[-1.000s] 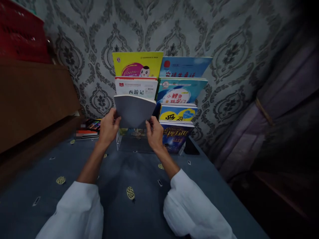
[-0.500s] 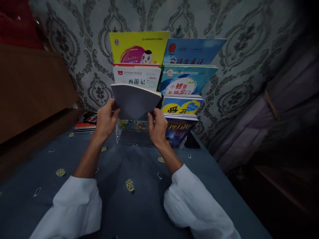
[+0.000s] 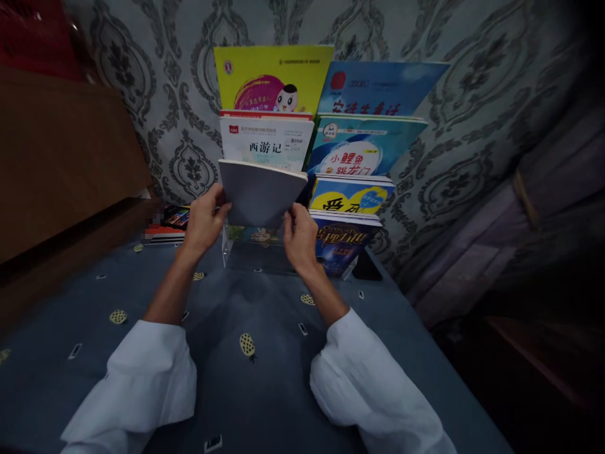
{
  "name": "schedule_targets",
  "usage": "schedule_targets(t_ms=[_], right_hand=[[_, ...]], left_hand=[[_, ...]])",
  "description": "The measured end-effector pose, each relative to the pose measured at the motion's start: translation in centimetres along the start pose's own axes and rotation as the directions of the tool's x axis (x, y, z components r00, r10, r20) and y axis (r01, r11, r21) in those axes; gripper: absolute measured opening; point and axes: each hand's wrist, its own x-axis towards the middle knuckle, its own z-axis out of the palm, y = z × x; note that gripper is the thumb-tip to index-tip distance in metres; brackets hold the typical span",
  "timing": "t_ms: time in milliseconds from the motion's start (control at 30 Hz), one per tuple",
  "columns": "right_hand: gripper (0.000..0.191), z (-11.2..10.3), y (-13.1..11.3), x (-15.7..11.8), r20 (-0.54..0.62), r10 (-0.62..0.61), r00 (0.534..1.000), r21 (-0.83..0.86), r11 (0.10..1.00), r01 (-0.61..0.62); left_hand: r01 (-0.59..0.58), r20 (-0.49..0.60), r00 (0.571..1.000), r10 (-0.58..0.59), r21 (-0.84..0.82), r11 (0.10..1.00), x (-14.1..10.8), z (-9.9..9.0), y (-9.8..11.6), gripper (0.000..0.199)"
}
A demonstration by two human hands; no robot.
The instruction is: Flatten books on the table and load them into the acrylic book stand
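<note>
Positioning, seemingly: one thin grey-faced paper book (image 3: 262,194), at the front left of the clear plastic book rack (image 3: 225,250), side edges pinched, fingers curled closed, by left hand (image 3: 204,219) and right hand (image 3: 301,237), next move calling for even two-handed guidance.

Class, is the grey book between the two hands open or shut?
Shut: the grey book shows one plain cover, with its pale page edges together in a thin band along the top.

Grey patterned wall (image 3: 184,113), tied lilac curtain (image 3: 486,233), dim light
</note>
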Motion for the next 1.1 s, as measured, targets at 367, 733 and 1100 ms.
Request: schedule_targets(t_ms=[367,733,1100], right_hand=[[0.024,-0.2,-0.4,0.3,0.055,0.06,0.997,-0.087,0.995,-0.055],[0.016,0.6,0.8,0.1,0.292,0.165,0.942,-0.255,0.963,-0.089],[0.033,0.4,-0.1,0.3,0.252,0.157,0.955,-0.211,0.972,-0.104]], left_hand=[[0.016,-0.037,0.999,-0.017,-0.012,1.0,-0.1,0.8,-0.3,0.011],[0.038,0.035,0.998,-0.044,0.161,0.986,-1.7,3.3,-2.9,0.009],[0.061,-0.065,0.997,-0.045,0.276,0.959,-2.2,4.2,-2.3,0.023]])
